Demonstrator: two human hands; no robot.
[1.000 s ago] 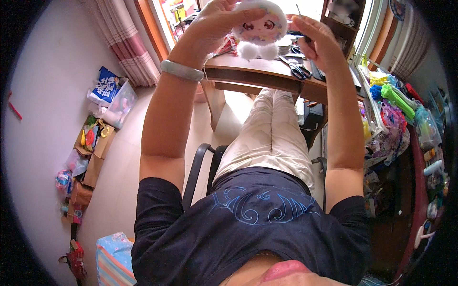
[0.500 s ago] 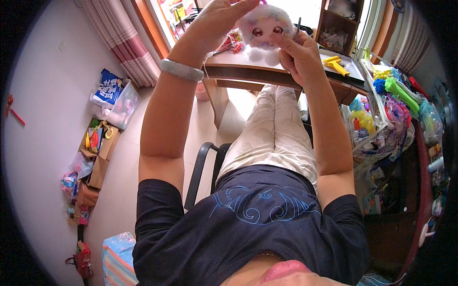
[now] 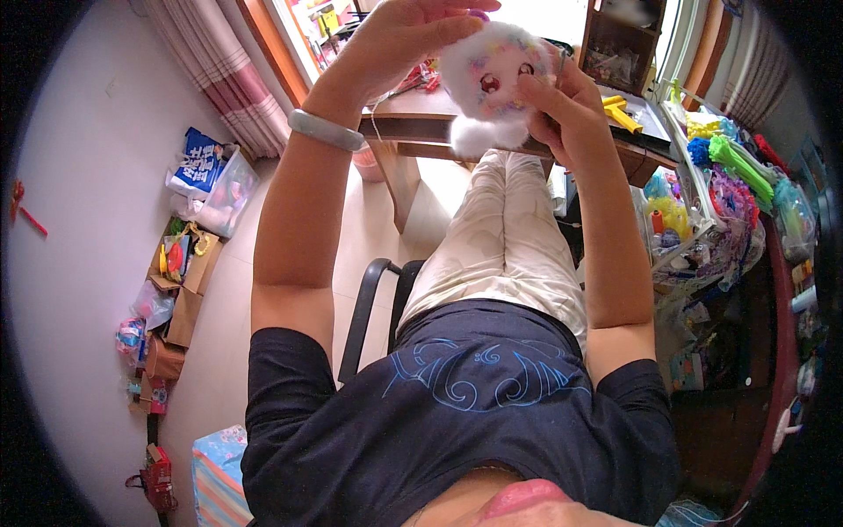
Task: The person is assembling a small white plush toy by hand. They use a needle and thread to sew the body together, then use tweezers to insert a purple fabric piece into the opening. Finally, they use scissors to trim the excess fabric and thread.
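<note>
Above the desk edge I hold a fluffy white plush toy (image 3: 496,75) with pastel flecks, a pinkish face and two dark red eyes; white tufts hang below it. My right hand (image 3: 575,114) grips its right side, thumb pressed on the face beside an eye. A thin dark tool, only partly visible, sticks up behind those fingers; its kind is unclear. At the toy's top, my left hand (image 3: 421,31) pinches a small purple piece (image 3: 479,15) between thumb and fingers, some of them cut off by the upper edge. A pale bangle (image 3: 325,130) circles my left wrist.
A yellow glue gun (image 3: 622,114) lies on the desk (image 3: 413,104) to the right. Beyond it, a white rack (image 3: 702,206) holds colourful craft stems and bags. A black chair armrest (image 3: 364,307) is beside my left hip. Boxes and bags line the left wall.
The plush toy has come lower and closer and tilted, its right side higher. My right hand moved with it, slightly right and down. The dark tool shows less now.
</note>
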